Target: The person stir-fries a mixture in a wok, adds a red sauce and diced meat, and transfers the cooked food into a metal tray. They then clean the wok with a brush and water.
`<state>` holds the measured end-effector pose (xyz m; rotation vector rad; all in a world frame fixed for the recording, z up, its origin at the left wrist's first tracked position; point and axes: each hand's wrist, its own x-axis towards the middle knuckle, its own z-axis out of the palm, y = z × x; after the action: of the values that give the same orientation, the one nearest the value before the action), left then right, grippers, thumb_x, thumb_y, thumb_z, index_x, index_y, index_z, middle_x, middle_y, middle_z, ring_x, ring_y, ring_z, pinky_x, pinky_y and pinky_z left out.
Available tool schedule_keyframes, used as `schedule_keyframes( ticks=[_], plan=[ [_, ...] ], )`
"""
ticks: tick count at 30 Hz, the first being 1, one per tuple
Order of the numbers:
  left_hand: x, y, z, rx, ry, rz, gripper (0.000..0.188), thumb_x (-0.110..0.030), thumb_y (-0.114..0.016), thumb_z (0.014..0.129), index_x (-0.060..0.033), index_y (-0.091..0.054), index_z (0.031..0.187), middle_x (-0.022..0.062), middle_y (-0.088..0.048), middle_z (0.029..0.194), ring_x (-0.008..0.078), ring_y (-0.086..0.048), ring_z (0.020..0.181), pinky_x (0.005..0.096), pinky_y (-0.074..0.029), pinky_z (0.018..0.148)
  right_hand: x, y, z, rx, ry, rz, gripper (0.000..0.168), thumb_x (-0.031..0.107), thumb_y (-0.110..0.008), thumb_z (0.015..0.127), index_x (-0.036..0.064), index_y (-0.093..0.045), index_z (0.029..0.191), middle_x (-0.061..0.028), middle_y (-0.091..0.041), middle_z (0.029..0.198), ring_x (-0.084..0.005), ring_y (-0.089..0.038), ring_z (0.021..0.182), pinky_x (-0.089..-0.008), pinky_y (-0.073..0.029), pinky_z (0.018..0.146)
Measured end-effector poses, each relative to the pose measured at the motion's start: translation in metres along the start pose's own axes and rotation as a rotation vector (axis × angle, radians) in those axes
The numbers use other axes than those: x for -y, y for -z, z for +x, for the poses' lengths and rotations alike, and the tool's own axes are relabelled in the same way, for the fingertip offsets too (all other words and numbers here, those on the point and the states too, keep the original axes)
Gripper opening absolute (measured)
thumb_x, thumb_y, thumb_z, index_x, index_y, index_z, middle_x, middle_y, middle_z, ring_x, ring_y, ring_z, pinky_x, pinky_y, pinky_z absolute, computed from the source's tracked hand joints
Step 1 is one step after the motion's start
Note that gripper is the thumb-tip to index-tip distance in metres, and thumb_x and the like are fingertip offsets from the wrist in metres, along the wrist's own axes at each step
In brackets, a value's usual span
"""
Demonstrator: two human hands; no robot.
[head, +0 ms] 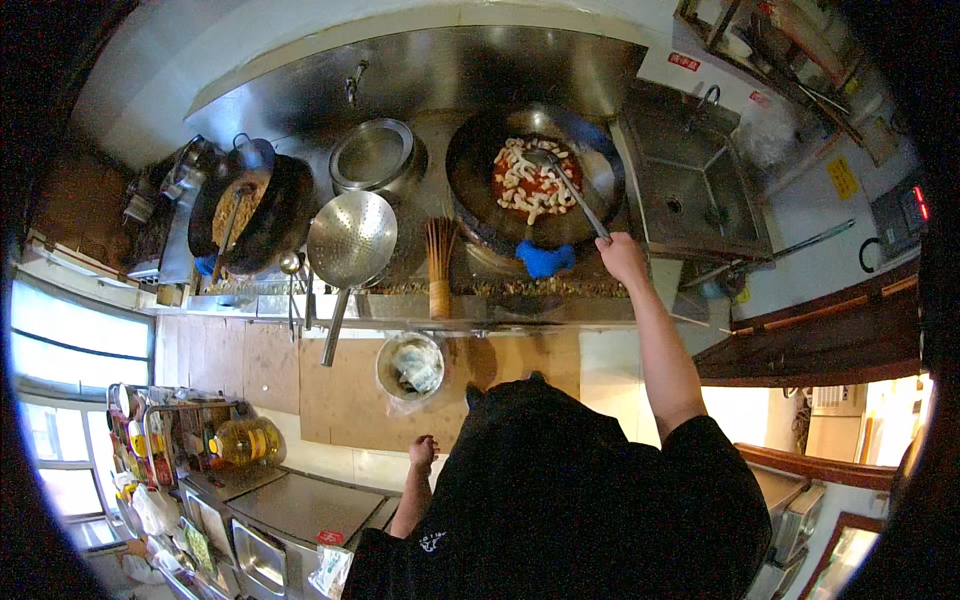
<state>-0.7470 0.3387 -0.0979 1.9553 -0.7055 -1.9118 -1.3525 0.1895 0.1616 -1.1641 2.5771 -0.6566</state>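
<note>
My right hand [623,258] grips the handle of a long metal ladle [579,196]. The ladle's bowl rests among pale, curved food pieces [520,174] in red sauce, inside a large dark wok [469,176]. A bunched blue cloth [544,259] lies at the wok's front rim, just left of my right hand. My left hand [424,450] hangs low beside my body, away from the stove. Its fingers look curled, too small to make out clearly, and I see nothing held in it.
Left of the wok are a bamboo brush [440,274], a perforated strainer [352,238] and a lidded metal pot [373,156]. A second wok [289,214] stands farther left. At right is a steel sink [686,191]. A lined bin [410,366] stands on the floor; behind is a steel counter [307,504].
</note>
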Motion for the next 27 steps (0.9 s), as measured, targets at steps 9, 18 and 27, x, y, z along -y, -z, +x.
schedule_keyframes(
  ticks=[9,18,27],
  plan=[
    [-0.009,-0.010,-0.054,-0.071,0.006,0.322,0.020,-0.019,-0.055,0.088,-0.0035,-0.063,0.098,0.0064,-0.062,0.070,0.0164,-0.058,0.053,0.0285,-0.043,0.044,-0.015,-0.005,0.009,-0.051,0.129,0.044,0.040,0.037,-0.056,0.094,-0.001,-0.057,0.105,-0.0126,-0.059,0.077,-0.0230,-0.052,0.053,-0.0409,-0.040,0.049],
    [0.009,-0.003,-0.042,-0.042,-0.066,0.302,0.025,-0.022,-0.056,0.088,-0.0015,-0.064,0.101,0.0080,-0.065,0.075,0.0167,-0.059,0.057,0.0292,-0.044,0.046,0.028,0.047,0.019,0.170,-0.073,0.055,0.035,0.036,-0.053,0.094,0.002,-0.059,0.098,-0.0091,-0.055,0.074,-0.0247,-0.052,0.064,-0.0409,-0.041,0.056],
    [0.000,-0.010,-0.037,-0.060,0.021,0.211,0.029,-0.024,-0.054,0.090,-0.0047,-0.061,0.111,0.0065,-0.066,0.081,0.0178,-0.063,0.063,0.0301,-0.047,0.049,0.061,0.072,0.025,0.158,-0.062,-0.271,0.038,0.035,-0.059,0.089,-0.001,-0.062,0.100,-0.0225,-0.065,0.098,-0.0396,-0.063,0.093,-0.0503,-0.050,0.079]
  ],
)
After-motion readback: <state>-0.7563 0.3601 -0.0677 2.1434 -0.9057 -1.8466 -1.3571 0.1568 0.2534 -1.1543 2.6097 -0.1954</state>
